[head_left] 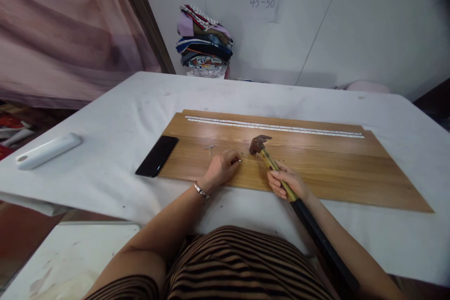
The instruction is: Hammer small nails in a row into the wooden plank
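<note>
My right hand (286,182) is wrapped round the yellow shaft of a claw hammer (260,144); its rusty head rests just above a wooden board (316,168). My left hand (223,165) lies on the board with fingers pinched on a small nail (238,160), just left of the hammer head. A bracelet shows on my left wrist. Two loose nails (209,149) lie on the board to the left of my left hand. A thin white strip (274,126) runs along the board's far edge.
A black phone (157,155) lies at the board's left end on the white-covered table (116,122). A white oblong object (47,150) sits at the table's left edge. Folded clothes (204,42) are stacked against the far wall.
</note>
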`<state>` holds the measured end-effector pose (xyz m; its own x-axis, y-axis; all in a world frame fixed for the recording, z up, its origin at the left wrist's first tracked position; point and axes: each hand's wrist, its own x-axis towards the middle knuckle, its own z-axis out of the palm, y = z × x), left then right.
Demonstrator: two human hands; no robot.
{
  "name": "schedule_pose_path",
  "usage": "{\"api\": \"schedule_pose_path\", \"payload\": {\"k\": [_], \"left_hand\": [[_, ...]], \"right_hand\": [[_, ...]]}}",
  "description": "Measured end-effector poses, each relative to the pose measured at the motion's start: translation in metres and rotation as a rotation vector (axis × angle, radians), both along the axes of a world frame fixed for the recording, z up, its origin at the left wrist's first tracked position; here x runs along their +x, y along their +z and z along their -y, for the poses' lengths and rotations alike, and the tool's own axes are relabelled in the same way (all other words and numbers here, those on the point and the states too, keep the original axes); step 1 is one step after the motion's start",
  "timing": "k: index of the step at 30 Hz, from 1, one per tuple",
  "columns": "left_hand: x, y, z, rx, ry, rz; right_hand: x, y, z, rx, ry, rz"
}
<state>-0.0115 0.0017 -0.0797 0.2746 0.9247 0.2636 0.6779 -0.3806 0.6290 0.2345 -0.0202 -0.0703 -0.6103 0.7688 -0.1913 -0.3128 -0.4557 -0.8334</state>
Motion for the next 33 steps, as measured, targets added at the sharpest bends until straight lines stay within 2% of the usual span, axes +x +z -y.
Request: {"api": "schedule_pose_path", "payload": {"k": [6, 17, 26, 33], "left_hand": [[-0.0012, -0.0024, -0.0009, 0.007, -0.013, 0.047], [-0.0070, -0.0056, 0.0017, 0.010, 0.050, -0.026], [-0.0060, -0.0026, 0.0031, 0.005, 0.013, -0.026], [0.0015, 0.0013, 0.0038, 0.026, 0.015, 0.037]], "right_hand": [[0.0048, -0.0006, -0.0026, 0.013, -0.026, -0.041], [0.0001, 0.0061, 0.0019, 0.016, 0.004, -0.002], [0.0002, 0.0005, -0.0002, 0.018, 0.014, 0.023], [0.0038, 0.0054, -0.0007, 0.023, -0.024, -0.022]]}}
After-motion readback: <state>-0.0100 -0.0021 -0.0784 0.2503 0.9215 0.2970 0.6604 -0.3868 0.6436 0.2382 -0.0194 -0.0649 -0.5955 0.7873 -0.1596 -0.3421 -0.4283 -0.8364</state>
